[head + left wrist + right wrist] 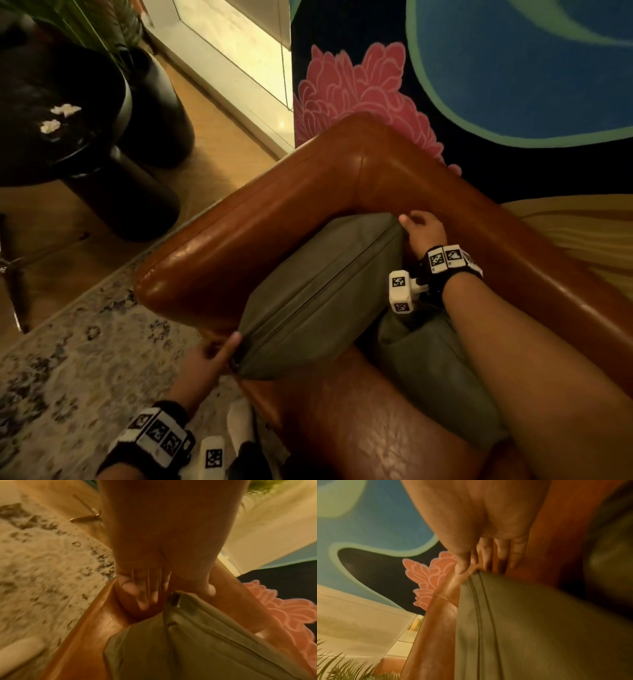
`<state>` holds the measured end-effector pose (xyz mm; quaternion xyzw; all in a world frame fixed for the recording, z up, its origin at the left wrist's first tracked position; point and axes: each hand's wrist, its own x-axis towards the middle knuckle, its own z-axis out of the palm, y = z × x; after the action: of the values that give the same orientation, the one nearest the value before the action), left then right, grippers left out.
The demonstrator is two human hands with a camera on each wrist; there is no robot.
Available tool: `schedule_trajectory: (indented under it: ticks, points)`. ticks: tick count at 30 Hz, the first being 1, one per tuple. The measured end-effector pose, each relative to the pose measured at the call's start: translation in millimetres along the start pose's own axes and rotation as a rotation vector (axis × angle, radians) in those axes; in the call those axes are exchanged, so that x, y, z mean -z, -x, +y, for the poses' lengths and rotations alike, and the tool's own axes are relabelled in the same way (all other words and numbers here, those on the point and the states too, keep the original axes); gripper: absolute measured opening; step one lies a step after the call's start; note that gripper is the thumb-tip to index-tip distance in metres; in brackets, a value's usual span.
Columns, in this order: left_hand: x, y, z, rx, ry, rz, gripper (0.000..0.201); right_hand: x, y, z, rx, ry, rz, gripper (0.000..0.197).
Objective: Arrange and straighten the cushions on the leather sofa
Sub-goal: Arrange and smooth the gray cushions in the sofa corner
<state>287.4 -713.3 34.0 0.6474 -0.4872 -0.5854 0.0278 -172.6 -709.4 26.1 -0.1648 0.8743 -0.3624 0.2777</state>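
Note:
An olive-green cushion (318, 294) stands on edge with its zip seam up, leaning on the arm of the brown leather sofa (308, 192). My left hand (234, 353) holds its near corner. In the left wrist view, the left hand (173, 588) has the thumb on one side of the cushion (197, 642) and blurred fingers (137, 596) on the other. My right hand (419, 228) grips the far corner by the sofa back. That hand (481, 563) straddles the cushion (522, 615) seam. A second green cushion (431, 370) lies on the seat under my right forearm.
Left of the sofa stand a black round side table (51, 147) and a black plant pot (154, 102) on the wooden floor. A patterned rug (68, 359) lies in front. A flowered mural (513, 68) is behind the sofa, and yellow fabric (565, 233) is at the right.

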Motion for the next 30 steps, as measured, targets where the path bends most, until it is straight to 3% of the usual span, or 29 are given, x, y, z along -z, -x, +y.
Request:
schedule_trajectory:
  ticks: [3,5,8,11,14,15,16,17,18,21,23,25,27,30]
  points:
    - [15,1,28,-0.159,-0.186,0.243,0.064,46,-4,33,-0.021,-0.048,0.004,0.053]
    - [7,6,65,-0.296,-0.263,0.314,0.05,86,17,59,-0.026,-0.053,0.041,0.039]
    - [-32,14,120,-0.52,-0.372,0.123,0.034,143,53,113,-0.138,-0.097,0.18,0.02]
    - [-94,13,152,-0.652,-0.606,-0.157,0.039,185,100,176,-0.341,-0.151,0.337,0.024]
    - [-166,7,160,-0.638,-0.648,-0.4,0.033,198,157,211,-0.56,0.005,0.283,0.029]
    - [-189,4,158,-0.607,-0.627,-0.455,0.029,195,175,216,-0.675,-0.016,0.313,0.03]
    - [-209,2,155,-0.571,-0.598,-0.484,0.027,189,187,220,-0.765,-0.241,0.315,0.033]
    - [-227,-1,151,-0.539,-0.562,-0.516,0.03,178,203,226,-0.75,-0.466,0.327,0.036]
    - [-239,0,147,-0.486,-0.514,-0.546,0.033,163,212,229,-0.726,-0.54,0.269,0.04]
    - [-270,1,130,-0.331,-0.432,-0.688,0.041,125,221,238,-0.574,-0.466,0.153,0.064]
    - [-283,2,119,-0.373,-0.473,-0.742,0.053,117,222,238,-0.504,-0.356,0.233,0.064]
    - [-292,3,111,-0.411,-0.48,-0.747,0.06,123,224,232,-0.47,-0.31,0.375,0.051]
    - [-303,15,111,-0.418,-0.441,-0.762,0.051,133,227,228,-0.499,-0.287,0.482,0.04]
    - [-318,34,115,-0.424,-0.459,-0.822,0.04,149,235,219,-0.556,-0.295,0.637,0.04]
